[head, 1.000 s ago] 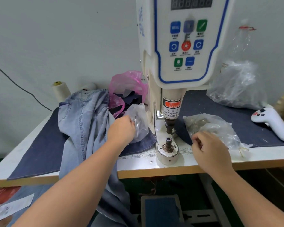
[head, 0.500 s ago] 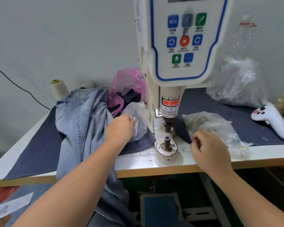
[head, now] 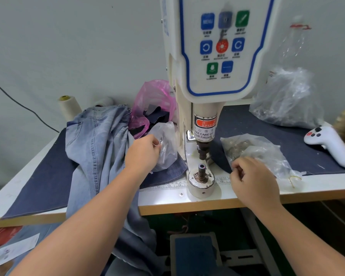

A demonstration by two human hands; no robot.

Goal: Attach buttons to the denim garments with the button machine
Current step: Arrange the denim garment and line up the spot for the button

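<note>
The white button machine (head: 217, 56) stands at the table's middle, its lower die post (head: 202, 172) bare under the punch. Light blue denim jeans (head: 96, 148) lie heaped to the left and hang over the front edge. My left hand (head: 142, 154) reaches into a small clear plastic bag (head: 166, 144) just left of the machine and pinches something small and metallic there. My right hand (head: 253, 180) is curled at the near edge of a clear bag of metal buttons (head: 255, 150) on the right; what its fingertips hold is hidden.
A pink bag of dark scraps (head: 153, 108) sits behind the jeans, thread cones (head: 68, 106) at the back left. A big clear bag (head: 287, 100) and a white controller (head: 331, 144) lie at the right. A foot pedal (head: 193, 253) is under the table (head: 163, 206).
Both hands stay in their bags with only slight finger movement. The camera has tilted down a little, so the machine's panel sits higher in view.
</note>
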